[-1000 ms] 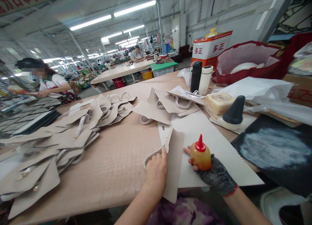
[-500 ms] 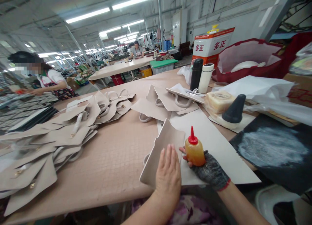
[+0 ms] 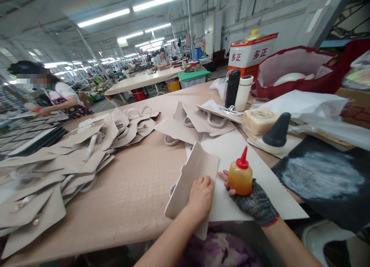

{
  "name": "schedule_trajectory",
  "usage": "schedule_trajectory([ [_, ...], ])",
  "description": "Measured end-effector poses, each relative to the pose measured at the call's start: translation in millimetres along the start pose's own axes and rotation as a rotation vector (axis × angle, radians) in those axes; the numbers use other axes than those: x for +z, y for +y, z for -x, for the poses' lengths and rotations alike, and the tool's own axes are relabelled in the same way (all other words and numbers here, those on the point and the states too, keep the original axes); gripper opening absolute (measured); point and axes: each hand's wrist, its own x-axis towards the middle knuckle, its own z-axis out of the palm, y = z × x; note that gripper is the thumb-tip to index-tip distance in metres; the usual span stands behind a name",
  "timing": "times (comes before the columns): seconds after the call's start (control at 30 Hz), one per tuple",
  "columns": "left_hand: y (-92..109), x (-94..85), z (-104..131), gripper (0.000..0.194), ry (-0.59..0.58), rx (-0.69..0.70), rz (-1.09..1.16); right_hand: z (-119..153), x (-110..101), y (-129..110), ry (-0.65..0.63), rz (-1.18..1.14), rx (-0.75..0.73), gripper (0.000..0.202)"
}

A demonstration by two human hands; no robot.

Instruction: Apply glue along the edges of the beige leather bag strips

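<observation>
I see my left hand (image 3: 201,195) pressed knuckles-up on a folded beige bag panel (image 3: 193,178) at the near edge of the desk (image 3: 138,190), fingers curled, pinning the piece rather than gripping it. The panel lies half on a white backing sheet (image 3: 254,170) and half on the desk, its near corner hanging over the edge toward my lap. A pale handle loop peeks out under its left side.

My right hand (image 3: 251,199), in a dark knitted glove with the fingertips bare, is wrapped around a squeeze bottle (image 3: 239,176) of amber liquid with a red nozzle. The bottle stands nearly upright, just to the right of the panel, its base over the white sheet; I cannot tell if it touches the sheet.

I judge the panel light and thin, with the body of faux leather: it holds a crease but flexes if lifted by 1 corner. Its surface looks smooth, so it may slide on the sheet unless held flat. The best hold seems to be flat pressure near the fold, or a pinch on a free edge. The bottle looks soft-walled, so a firm squeeze would push liquid out; a light hold around its middle suits it.

Further left lies a heap of similar panels (image 3: 72,159), and 2 flasks (image 3: 238,89) stand at the far right. Another person (image 3: 54,97) works at the far left.
</observation>
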Motion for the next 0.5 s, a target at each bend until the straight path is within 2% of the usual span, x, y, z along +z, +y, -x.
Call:
schedule_trajectory([
  [0.1,-5,-20.3,3,0.03,0.058,-0.03,-0.018,1,0,3,-0.011,-0.011,-0.016,0.047],
  [0.2,-20,-43.7,7,0.046,0.199,-0.323,-0.058,3,0,5,-0.031,-0.01,-0.05,0.061],
  [0.23,-26,-50.1,9,0.052,0.184,-0.425,-0.033,4,0,6,-0.023,-0.005,-0.067,0.065],
  [0.3,-37,-60.0,11,0.055,0.07,-0.538,0.08,7,1,8,0.026,0.016,-0.092,0.071],
  [0.37,-42,-67.5,15,0.048,-0.019,-0.535,0.189,9,2,11,0.091,0.037,-0.105,0.073],
  [0.43,-38,-74.9,20,0.043,-0.015,-0.521,0.222,10,4,13,0.122,0.038,-0.101,0.078],
  [0.5,-29,-82.9,27,0.043,0.017,-0.499,0.217,10,5,14,0.099,0.017,-0.088,0.081],
])
